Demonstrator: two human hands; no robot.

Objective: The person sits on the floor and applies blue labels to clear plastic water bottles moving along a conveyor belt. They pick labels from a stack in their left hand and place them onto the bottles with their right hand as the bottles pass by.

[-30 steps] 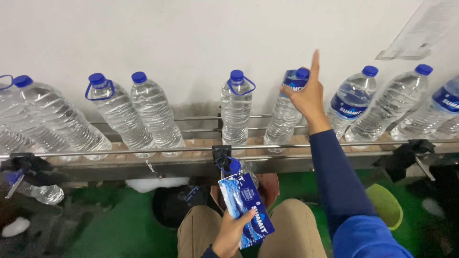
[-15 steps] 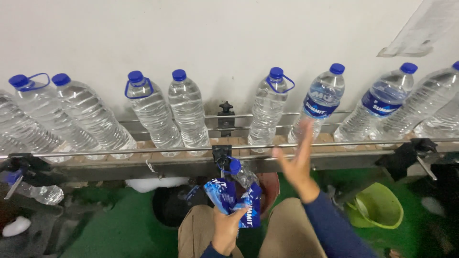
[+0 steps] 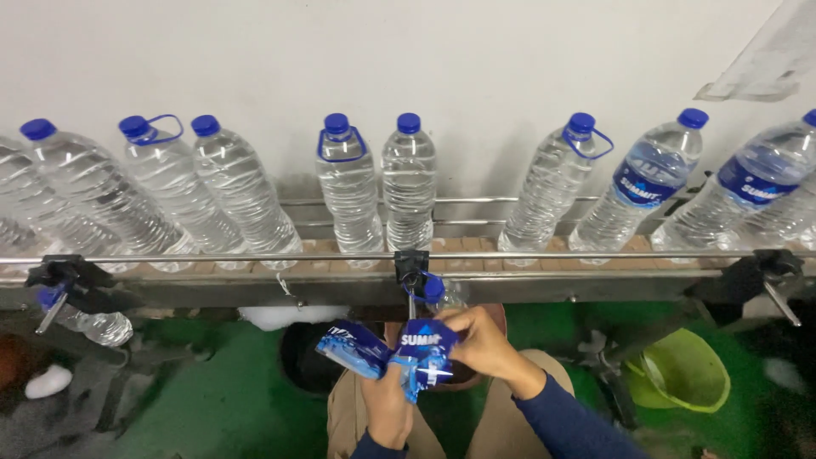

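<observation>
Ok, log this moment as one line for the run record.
left hand: holds blue labels | right hand: pinches top label | conveyor: water bottles in row, two labelled at right

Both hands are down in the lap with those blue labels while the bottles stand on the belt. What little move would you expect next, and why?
Probably peeling one label free. The left hand and right hand both pinch the bunch of blue labels, which are fanned but not separated. Several clear bottles on the conveyor carry no label, while the labelled bottle at right does.

Far-right bottle [image 3: 790, 183] cut by edge
</observation>
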